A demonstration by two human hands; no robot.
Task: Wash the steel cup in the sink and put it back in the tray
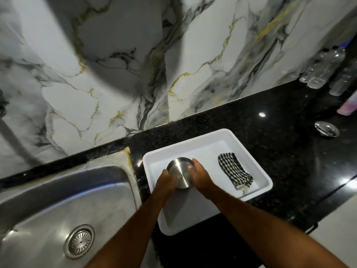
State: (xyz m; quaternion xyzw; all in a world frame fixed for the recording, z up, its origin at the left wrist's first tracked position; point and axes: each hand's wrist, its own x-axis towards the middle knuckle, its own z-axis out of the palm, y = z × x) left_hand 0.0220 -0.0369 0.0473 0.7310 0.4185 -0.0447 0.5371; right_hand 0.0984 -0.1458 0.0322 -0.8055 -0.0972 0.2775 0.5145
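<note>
The steel cup [181, 174] is in the white tray [204, 140], upside down or tilted so its flat base faces me. My left hand [165, 182] grips its left side and my right hand [201, 176] grips its right side. I cannot tell whether the cup rests on the tray floor or hangs just above it. The steel sink [58, 206] lies to the left of the tray, with its drain [80, 241] near the front. My forearms cover the tray's front middle.
A black-and-white checked cloth [234, 172] lies in the tray's right part. The black granite counter [280, 117] holds clear plastic bottles [324, 68], a pink bottle [348, 106] and a small steel dish [326, 129] at the far right. A marble wall stands behind.
</note>
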